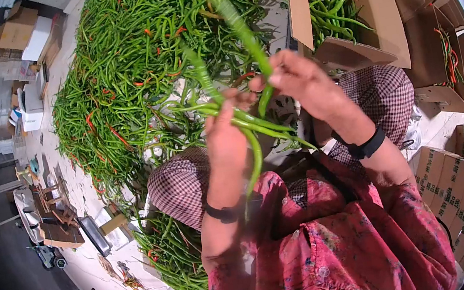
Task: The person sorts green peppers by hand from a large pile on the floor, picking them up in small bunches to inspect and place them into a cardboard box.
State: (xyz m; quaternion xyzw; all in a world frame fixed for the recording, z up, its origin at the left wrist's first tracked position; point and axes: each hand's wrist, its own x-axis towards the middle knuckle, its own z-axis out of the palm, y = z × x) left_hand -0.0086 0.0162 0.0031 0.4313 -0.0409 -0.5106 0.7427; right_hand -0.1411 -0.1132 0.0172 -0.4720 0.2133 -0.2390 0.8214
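My left hand [225,137] is closed around several long green chili peppers [265,127], whose ends stick out on both sides of the fist. Close beside it, my right hand [303,84] pinches one long green chili pepper [242,31] that points up and away, its upper end blurred by motion. The fingertips of both hands are near each other above my lap. Beyond them spreads a large heap of green chili peppers [131,58] on the floor, with some red ones mixed in.
An open cardboard box [382,11] with green peppers stands to my right. Farther right, another open box [429,52] holds a few red and green ones. Printed cartons [458,190] sit at lower right. More green peppers [170,254] lie by my left side; stacked boxes [20,32] stand far left.
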